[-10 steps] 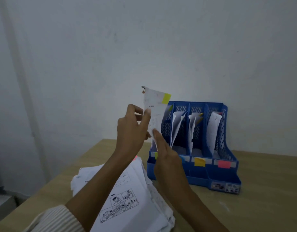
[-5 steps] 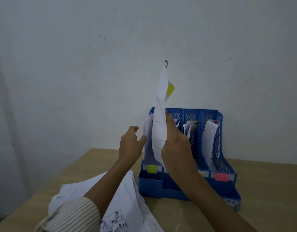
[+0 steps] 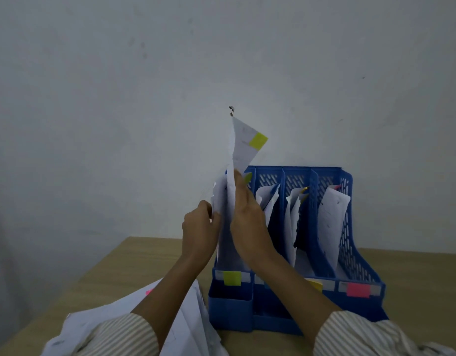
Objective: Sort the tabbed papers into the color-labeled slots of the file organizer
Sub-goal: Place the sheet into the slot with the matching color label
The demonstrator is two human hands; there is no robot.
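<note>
Your right hand (image 3: 250, 222) is pinching the yellow-green tabbed paper (image 3: 243, 147) along its near edge, fingers running up one face of the sheet while it is standing upright over the leftmost slot (image 3: 230, 253) of the blue file organizer (image 3: 360, 268). Your left hand (image 3: 199, 227) is curling its fingers and thumb against the papers already in the slot (image 3: 217, 199), apparently pulling them aside to make a gap. The sheet's lower part is sitting between your two hands, already below the organizer's top rim, and its tab (image 3: 258, 140) is sticking out well above it.

You are handling a light, limp sheet (thin office paper, by the look of it), and its upper corner is already bending away from you. Held low, it is likely to buckle or catch on the sheets in the slot, so you would do better gripping nearer the middle of the long edge and keeping it taut while lowering. The green label (image 3: 232, 278) on the slot's front is matching the tab, so this slot looks to be the correct one.

Other papers are leaning in the remaining three slots, with a pink label (image 3: 358, 289) marking the rightmost. An unsorted pile (image 3: 185, 319) is lying on the wooden table (image 3: 134, 263) just left of the organizer, under your left forearm.
</note>
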